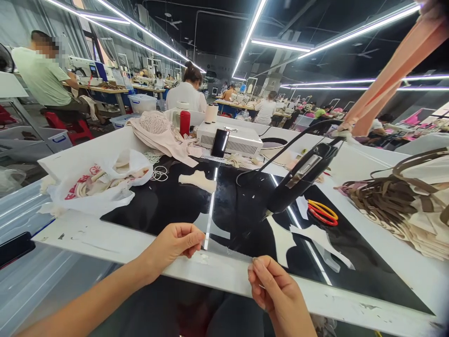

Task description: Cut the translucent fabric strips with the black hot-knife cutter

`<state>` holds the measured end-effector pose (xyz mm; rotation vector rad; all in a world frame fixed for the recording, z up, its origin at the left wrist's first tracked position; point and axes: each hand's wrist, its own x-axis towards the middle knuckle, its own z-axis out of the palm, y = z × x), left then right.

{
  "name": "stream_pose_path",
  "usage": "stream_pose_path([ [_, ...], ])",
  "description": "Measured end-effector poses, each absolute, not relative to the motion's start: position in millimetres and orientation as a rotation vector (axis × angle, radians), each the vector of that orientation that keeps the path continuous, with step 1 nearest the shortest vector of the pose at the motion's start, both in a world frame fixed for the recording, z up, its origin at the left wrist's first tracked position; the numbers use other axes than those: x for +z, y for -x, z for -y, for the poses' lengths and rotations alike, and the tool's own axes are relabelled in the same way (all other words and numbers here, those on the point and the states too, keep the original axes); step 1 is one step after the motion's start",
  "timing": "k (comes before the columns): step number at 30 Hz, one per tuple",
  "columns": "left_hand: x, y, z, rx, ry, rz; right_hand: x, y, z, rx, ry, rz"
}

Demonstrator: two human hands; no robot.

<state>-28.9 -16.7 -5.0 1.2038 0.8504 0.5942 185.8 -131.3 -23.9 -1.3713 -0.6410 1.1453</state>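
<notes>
A thin translucent piece of film (pixel 229 252) is stretched between my two hands, just above the white front edge of the table (pixel 115 238). My left hand (pixel 173 243) pinches its left end, thumb against curled fingers. At the lower right end, my right hand (pixel 273 283) is closed in a similar pinch. Beyond them lies a glossy black board (pixel 245 210). On it are a grey translucent piece (pixel 212 227), a cream cut piece (pixel 198 180), and to the right more cream cut pieces (pixel 283 241).
A black elongated tool (pixel 301 178) stands tilted over the board, with pink cloth (pixel 396 79) above. Red and orange rings (pixel 322 213) lie right. A plastic bag (pixel 101 182) sits left, a phone (pixel 220 142) behind, and a pile of straps and fabric (pixel 403 201) at far right.
</notes>
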Motion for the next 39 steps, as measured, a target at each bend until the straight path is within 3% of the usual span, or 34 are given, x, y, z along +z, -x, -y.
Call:
stream_pose_path([
  [12,0,44,10,0.528,-1.18,-0.896,-25,-188,128,1.312,1.335,0.631],
  [39,-3,39,22,0.799,-1.358,-0.992,-31,-174,134,0.817,1.522,0.768],
])
